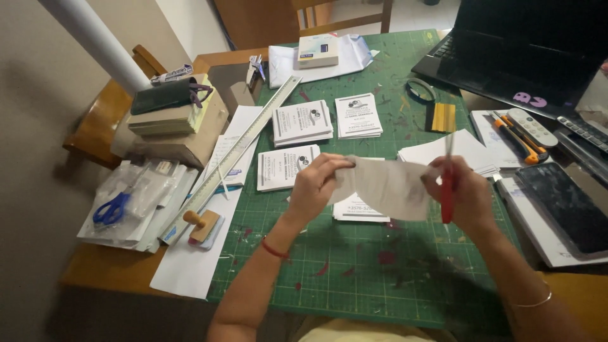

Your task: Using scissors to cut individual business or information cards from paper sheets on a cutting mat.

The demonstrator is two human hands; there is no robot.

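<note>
Left hand (pixel 313 183) pinched left edge of paper sheet (pixel 383 188), held up over green cutting mat (pixel 354 266), above card stack (pixel 360 210). Right hand (pixel 465 193) gripped sheet's right edge, fingers closed round red scissors (pixel 448 183); blades blurred, open or shut unclear. Risk, judged: limp sheet sagging between hands could skew cut; blades near fingers could nick them; card stacks (pixel 303 122) lay just beyond

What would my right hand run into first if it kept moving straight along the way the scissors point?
Probably the spread of white sheets just beyond the red scissors in the right hand, then the yellow-and-black block. Depth is unclear; the hand is raised and might pass above them.
</note>
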